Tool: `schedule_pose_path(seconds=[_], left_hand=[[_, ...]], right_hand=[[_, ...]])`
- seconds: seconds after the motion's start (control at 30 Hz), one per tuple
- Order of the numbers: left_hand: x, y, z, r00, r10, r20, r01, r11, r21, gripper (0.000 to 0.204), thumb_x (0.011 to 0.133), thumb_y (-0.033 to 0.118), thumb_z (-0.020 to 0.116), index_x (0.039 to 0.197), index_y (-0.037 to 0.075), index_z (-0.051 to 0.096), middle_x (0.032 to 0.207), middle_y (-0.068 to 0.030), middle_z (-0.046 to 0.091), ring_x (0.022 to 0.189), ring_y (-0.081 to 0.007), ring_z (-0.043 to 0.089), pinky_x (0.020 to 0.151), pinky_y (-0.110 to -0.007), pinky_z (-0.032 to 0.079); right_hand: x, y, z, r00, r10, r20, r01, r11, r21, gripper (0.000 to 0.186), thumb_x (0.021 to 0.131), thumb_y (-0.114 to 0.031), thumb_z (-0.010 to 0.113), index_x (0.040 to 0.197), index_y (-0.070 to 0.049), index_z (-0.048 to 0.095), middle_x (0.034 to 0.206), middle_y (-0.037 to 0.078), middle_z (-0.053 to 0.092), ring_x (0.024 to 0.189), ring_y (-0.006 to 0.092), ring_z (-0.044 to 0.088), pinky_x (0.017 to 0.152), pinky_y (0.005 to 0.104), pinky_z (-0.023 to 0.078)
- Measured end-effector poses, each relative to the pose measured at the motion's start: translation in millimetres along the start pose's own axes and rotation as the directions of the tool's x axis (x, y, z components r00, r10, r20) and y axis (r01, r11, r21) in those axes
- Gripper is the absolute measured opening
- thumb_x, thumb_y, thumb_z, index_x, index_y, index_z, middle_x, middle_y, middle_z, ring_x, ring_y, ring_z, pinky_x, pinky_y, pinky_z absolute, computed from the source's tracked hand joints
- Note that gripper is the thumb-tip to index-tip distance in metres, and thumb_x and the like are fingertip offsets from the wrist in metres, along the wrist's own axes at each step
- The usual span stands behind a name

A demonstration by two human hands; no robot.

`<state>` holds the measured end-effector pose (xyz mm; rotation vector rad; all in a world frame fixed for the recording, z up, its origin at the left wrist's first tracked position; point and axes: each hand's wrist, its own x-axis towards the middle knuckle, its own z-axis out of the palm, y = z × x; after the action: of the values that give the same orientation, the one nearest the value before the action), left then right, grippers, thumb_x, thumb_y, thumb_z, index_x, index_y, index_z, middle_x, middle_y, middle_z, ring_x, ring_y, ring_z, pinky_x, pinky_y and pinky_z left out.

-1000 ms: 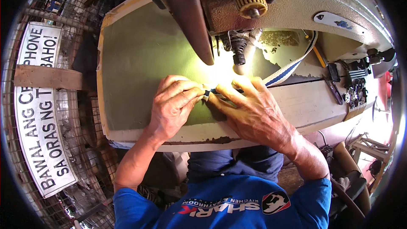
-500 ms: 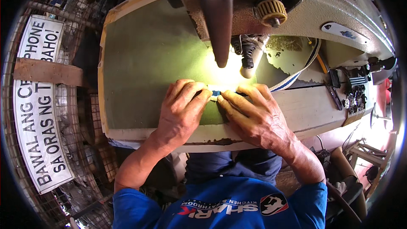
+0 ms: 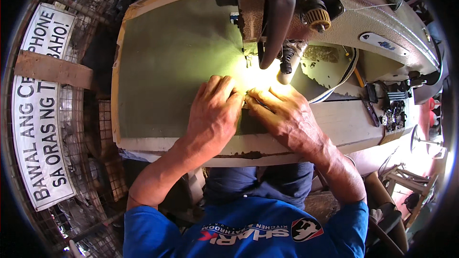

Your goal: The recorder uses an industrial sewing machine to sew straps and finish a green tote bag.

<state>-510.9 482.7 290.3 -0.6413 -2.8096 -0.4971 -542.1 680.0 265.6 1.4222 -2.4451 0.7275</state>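
Note:
Both hands meet at the front of the brightly lit sewing area, fingers curled and nearly touching. My left hand is closed in a pinch, and my right hand is closed just beside it. Between them is the end of a white webbing strap with a blue stripe, almost hidden by the fingers. The rest of the strap runs from behind my right hand and loops up under the machine arm. A sewing machine stands over the work, its needle area just beyond my fingertips and washed out by glare.
The green-topped table with a pale worn front edge spreads to the left. Black-handled pliers or snips and small metal parts lie at right. A wire mesh wall carries a white sign at far left.
Both hands have moved slightly away from me, closer to the needle area. The blue and white strap end, visible between the fingers before, is now mostly covered. The view has shifted a little.

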Motion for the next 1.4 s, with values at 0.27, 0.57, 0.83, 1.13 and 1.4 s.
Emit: schedule_pose_path(seconds=[0.27,0.57,0.83,1.13,1.4], left_hand=[[-6.7,-35.5,-6.0,0.968,0.250,-0.011,-0.249,0.960,-0.128,0.020,0.079,0.009,0.071,0.096,0.001,0.063,0.103,-0.0094,0.058,0.103,-0.0278,0.055,0.094,-0.040,0.045],[6.1,-24.8,-4.2,0.996,0.091,0.006,-0.084,0.947,-0.309,0.018,0.079,0.005,0.072,0.091,0.001,0.060,0.089,-0.0122,0.057,0.087,-0.0325,0.056,0.081,-0.043,0.047],[-18.8,-2.2,-5.5,0.985,0.088,0.148,-0.019,0.910,-0.414,0.015,0.077,-0.004,0.060,0.090,0.001,0.055,0.081,-0.0119,0.050,0.084,-0.0294,0.051,0.082,-0.040,0.045],[19.6,-36.6,-3.4,0.996,0.069,0.057,-0.042,0.926,-0.374,0.009,0.084,0.008,0.066,0.088,0.002,0.061,0.088,-0.0117,0.059,0.085,-0.0320,0.056,0.078,-0.043,0.047],[25.3,-79.0,4.1,0.986,0.138,-0.089,-0.157,0.951,-0.267,0.027,0.078,-0.005,0.067,0.104,0.001,0.064,0.099,-0.0090,0.058,0.094,-0.0281,0.057,0.083,-0.040,0.050]], right_hand=[[8.7,9.6,2.5,0.993,-0.114,0.015,0.114,0.991,-0.074,0.030,0.076,-0.014,0.062,0.102,0.000,0.064,0.099,0.012,0.061,0.094,0.0263,0.061,0.079,0.0374,0.052],[27.5,9.9,-14.5,0.988,0.147,0.042,-0.152,0.981,0.120,0.012,0.083,-0.007,0.062,0.093,-0.005,0.056,0.076,0.012,0.058,0.067,0.0299,0.062,0.057,0.0399,0.049],[1.2,-19.0,-25.1,0.977,0.161,0.139,-0.188,0.959,0.211,0.016,0.083,-0.010,0.065,0.096,-0.004,0.060,0.081,0.010,0.057,0.079,0.0288,0.061,0.071,0.0423,0.047],[23.7,32.3,-9.4,0.987,0.066,0.145,-0.071,0.997,0.028,0.031,0.087,-0.015,0.062,0.117,-0.006,0.061,0.072,0.009,0.060,0.056,0.0237,0.059,0.049,0.0385,0.045],[20.2,94.5,16.6,0.957,0.177,0.229,-0.252,0.900,0.357,0.017,0.079,-0.012,0.069,0.094,-0.005,0.066,0.082,0.007,0.065,0.077,0.0194,0.063,0.069,0.0333,0.051]])
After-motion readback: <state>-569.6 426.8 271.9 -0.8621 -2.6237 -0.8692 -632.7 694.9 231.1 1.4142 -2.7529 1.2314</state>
